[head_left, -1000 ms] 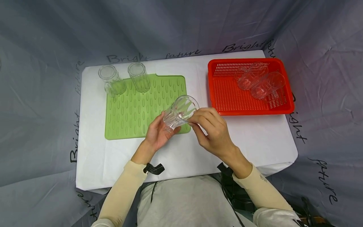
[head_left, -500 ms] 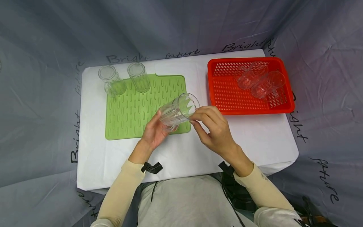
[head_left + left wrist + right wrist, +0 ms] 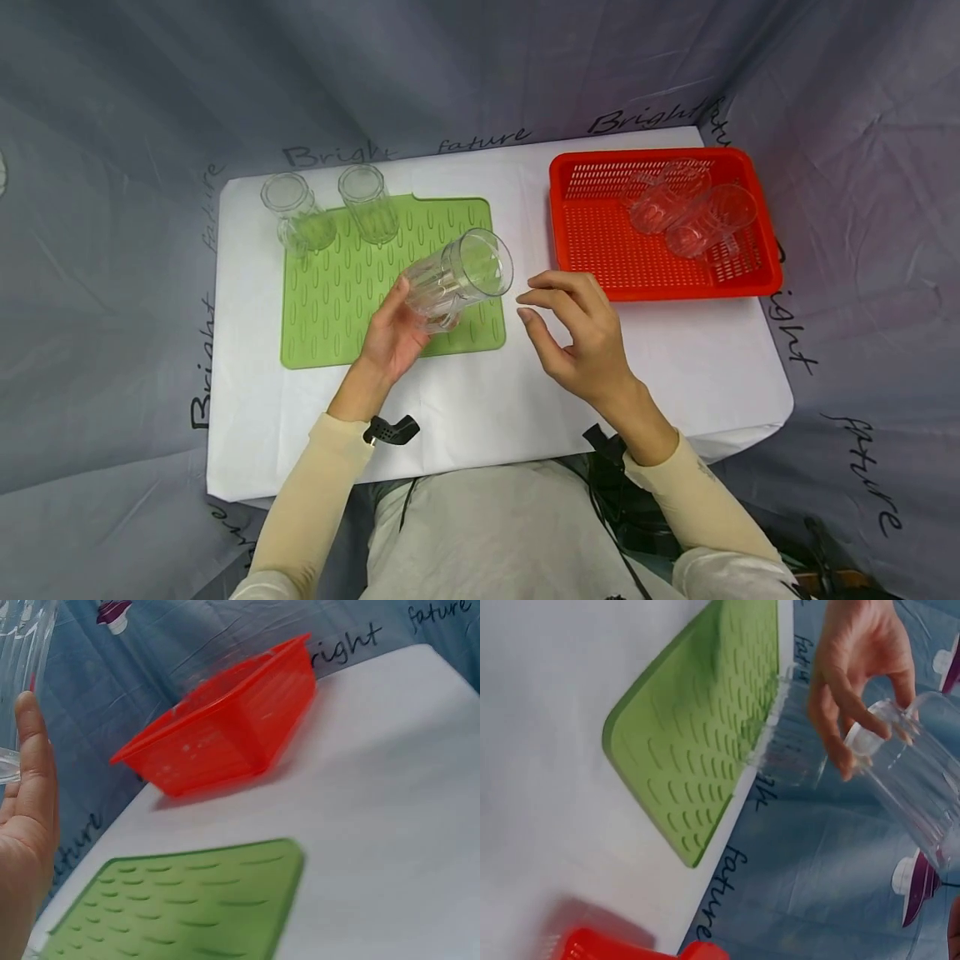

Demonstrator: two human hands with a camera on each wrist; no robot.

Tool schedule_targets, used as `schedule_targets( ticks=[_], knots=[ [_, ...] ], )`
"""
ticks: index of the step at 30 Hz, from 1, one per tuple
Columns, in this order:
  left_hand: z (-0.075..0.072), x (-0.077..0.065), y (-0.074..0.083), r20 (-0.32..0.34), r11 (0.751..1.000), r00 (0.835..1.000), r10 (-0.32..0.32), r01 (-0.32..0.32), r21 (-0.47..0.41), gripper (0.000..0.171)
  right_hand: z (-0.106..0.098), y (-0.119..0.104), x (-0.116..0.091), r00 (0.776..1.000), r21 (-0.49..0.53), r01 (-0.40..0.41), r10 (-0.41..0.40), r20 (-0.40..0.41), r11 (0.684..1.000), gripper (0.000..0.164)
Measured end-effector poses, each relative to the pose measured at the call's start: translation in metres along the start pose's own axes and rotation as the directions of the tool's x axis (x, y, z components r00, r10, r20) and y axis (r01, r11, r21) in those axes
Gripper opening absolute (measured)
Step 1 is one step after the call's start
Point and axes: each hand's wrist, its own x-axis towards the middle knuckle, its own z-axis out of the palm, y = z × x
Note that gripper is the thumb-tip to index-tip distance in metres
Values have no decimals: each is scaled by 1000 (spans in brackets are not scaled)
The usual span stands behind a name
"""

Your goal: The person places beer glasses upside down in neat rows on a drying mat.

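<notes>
In the head view my left hand [image 3: 392,340] grips a clear glass mug [image 3: 450,279] near its base, above the green mat [image 3: 330,321]. The mug is tilted, its mouth facing up and to the right, its handle on the lower side. The right wrist view shows the left fingers round the base of the mug [image 3: 919,776]. To the right of the rim, my right hand [image 3: 581,337] is held in the air, fingers bent and apart, touching nothing. Two more glass mugs, one left [image 3: 296,212] and one right [image 3: 367,204], stand upside down at the mat's far edge.
A red plastic basket [image 3: 600,296] stands at the back right of the white table [image 3: 480,417]. Inside it lie two glass mugs [image 3: 660,208], close together. Grey cloth [image 3: 480,75] hangs behind the table and along its sides.
My right hand has let go of the mug's rim and its fingers have spread. The left hand has carried the mug to the left and slightly farther away.
</notes>
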Motion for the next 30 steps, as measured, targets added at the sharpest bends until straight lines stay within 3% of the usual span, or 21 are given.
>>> schedule_targets(
  ticks=[7, 15, 19, 27, 30],
  knots=[
    [-2, 5, 24, -15, 989, 992, 128, -127, 76, 49, -6, 5, -5, 999, -23, -31, 31, 23, 999, 13],
    [2, 9, 51, -74, 945, 958, 276, -256, 202, 55, -10, 9, -11, 998, -34, -62, 63, 27, 998, 16],
    [3, 11, 61, -94, 914, 942, 323, -285, 288, 52, -11, 11, -12, 998, -43, -64, 65, 25, 997, 16],
    [10, 18, 69, -85, 871, 929, 360, -303, 386, 53, -13, 14, -15, 997, -64, -79, 80, 10, 995, 17],
    [12, 20, 70, -96, 838, 915, 391, -311, 448, 49, -14, 15, -16, 996, -66, -86, 87, 10, 994, 18]
  ],
)
